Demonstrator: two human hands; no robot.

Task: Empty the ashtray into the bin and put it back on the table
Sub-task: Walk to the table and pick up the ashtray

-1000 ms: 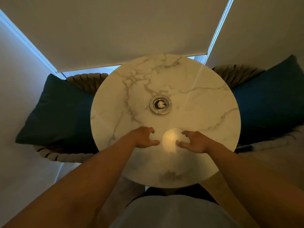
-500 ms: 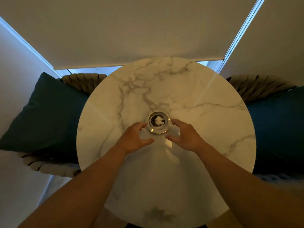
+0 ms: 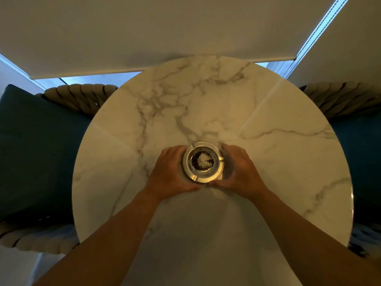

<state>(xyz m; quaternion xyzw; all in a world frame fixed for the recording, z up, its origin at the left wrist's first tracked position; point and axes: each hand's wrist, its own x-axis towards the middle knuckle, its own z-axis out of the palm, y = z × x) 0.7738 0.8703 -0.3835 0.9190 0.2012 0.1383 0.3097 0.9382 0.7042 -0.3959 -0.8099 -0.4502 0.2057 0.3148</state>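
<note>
Hands have moved in: left hand [image 3: 172, 169] and right hand [image 3: 240, 168] now cup the full ashtray [image 3: 203, 163], ready to lift.

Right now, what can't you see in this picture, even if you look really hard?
All in the head view:
- The bin: nowhere in the picture.
- The near side of the ashtray: covered by the left hand and right hand cupped around it.
- Whether it is lifted or resting on the table: the hands hide its base.
- What the dark and white bits inside are: too small.
- The table's legs: under its top.
</note>
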